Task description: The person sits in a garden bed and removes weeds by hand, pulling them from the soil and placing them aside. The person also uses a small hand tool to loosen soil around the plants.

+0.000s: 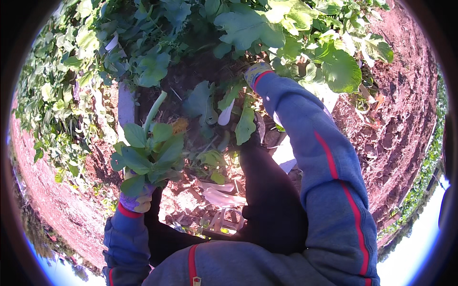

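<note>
Broad leaves (248, 28) crowd the right hand (255, 72); dim soil (194, 71) to its left seems passable.

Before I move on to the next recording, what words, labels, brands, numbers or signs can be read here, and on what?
None can be read.
Left hand and right hand: patterned gloves, no legible lettering.
Jacket: red trim, no visible words.
Leaves: no labels visible.

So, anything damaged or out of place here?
One yellow-brown leaf, just right of the leafy bunch at the left hand: likely withered, since its neighbours are green. Pale scraps on the ground between the legs look odd too; can't tell what they are.
</note>
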`<state>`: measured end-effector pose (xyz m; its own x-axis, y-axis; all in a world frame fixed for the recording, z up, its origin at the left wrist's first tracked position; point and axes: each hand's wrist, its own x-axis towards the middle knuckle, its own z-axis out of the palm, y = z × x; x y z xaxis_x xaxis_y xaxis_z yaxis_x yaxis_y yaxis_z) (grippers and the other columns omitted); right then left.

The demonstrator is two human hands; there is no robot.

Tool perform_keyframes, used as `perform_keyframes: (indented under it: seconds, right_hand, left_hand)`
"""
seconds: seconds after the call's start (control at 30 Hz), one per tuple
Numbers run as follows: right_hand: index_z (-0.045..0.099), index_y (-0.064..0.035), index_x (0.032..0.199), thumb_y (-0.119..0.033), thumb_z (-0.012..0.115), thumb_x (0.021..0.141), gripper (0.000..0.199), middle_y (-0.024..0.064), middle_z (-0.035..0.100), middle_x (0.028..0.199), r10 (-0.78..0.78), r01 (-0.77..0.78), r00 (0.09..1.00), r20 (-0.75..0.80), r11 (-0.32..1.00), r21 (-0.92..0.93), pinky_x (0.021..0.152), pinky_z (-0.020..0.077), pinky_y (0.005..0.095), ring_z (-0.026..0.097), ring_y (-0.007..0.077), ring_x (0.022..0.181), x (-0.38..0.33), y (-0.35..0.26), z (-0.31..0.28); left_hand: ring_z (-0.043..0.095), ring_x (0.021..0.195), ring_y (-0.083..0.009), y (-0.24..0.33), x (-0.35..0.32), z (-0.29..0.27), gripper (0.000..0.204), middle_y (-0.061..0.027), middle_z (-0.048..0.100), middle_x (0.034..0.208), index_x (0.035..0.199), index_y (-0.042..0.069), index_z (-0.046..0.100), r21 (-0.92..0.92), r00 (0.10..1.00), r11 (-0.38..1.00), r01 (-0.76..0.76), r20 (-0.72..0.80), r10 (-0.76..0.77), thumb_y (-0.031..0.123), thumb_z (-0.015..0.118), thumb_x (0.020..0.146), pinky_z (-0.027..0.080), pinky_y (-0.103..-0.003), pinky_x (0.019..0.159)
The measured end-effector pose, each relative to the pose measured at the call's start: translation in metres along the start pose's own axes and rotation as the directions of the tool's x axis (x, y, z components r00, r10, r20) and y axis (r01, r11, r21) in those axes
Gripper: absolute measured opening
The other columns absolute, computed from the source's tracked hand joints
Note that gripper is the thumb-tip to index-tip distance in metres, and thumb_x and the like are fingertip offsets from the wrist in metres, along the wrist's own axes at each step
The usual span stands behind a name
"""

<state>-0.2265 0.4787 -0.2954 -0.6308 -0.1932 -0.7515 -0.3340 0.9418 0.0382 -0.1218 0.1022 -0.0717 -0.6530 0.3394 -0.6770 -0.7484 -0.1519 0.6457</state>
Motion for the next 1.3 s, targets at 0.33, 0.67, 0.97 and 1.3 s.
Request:
perform_keyframes:
  seconds: [0.33, 0.67, 0.97, 1.3]
  right_hand:
    - [0.066, -0.0074, 0.115, -0.020, 0.060, 0.088, 0.030, 0.0126, 0.068, 0.109, 0.176, -0.169, 0.984, -0.016, 0.962, 0.214, 0.080, 0.0535, 0.0407, 0.067, 0.0303, 0.095, 0.035, 0.040, 0.041]
    - [0.064, -0.0050, 0.115, -0.026, 0.062, 0.090, 0.033, 0.0121, 0.068, 0.104, 0.464, -0.190, 0.859, -0.217, 0.683, 0.705, 0.077, 0.0531, 0.0392, 0.067, 0.0270, 0.088, 0.003, 0.093, 0.069]
    - [0.059, -0.0005, 0.118, -0.042, 0.070, 0.085, 0.054, 0.0134, 0.068, 0.103, 0.563, 0.216, 0.770, -0.300, 0.212, 0.953, 0.083, 0.0510, 0.0350, 0.066, 0.0273, 0.096, -0.157, 0.021, -0.042]
    - [0.058, 0.0035, 0.112, -0.037, 0.070, 0.088, 0.048, 0.0102, 0.067, 0.097, 0.403, 0.801, 0.568, -0.718, -0.068, 0.595, 0.073, 0.0526, 0.0308, 0.066, 0.0180, 0.086, -0.235, -0.128, -0.180]
  left_hand:
    - [0.057, 0.115, -0.0311, 0.002, 0.008, 0.010, 0.039, -0.0145, 0.053, 0.131, 0.133, 0.006, 0.046, -0.208, 0.991, 0.977, -0.053, 0.107, 0.077, 0.028, 0.049, 0.100, 0.051, -0.047, 0.095]
    - [0.052, 0.121, -0.0291, 0.004, 0.006, 0.002, 0.039, -0.0131, 0.050, 0.134, 0.135, 0.007, 0.043, -0.277, 0.973, 0.960, -0.028, 0.211, 0.089, 0.023, 0.047, 0.100, 0.044, -0.043, 0.104]
    - [0.057, 0.112, -0.0274, 0.010, -0.003, 0.027, 0.040, -0.0123, 0.054, 0.129, 0.134, 0.007, 0.045, -0.402, 0.974, 0.906, -0.131, 0.116, 0.193, 0.019, 0.053, 0.097, 0.050, -0.040, 0.093]
    - [0.051, 0.123, -0.0282, 0.032, 0.021, 0.064, 0.051, -0.0125, 0.048, 0.140, 0.141, 0.009, 0.040, 0.650, 0.841, 0.571, -0.502, 0.213, 0.498, 0.031, 0.053, 0.097, 0.043, -0.042, 0.105]
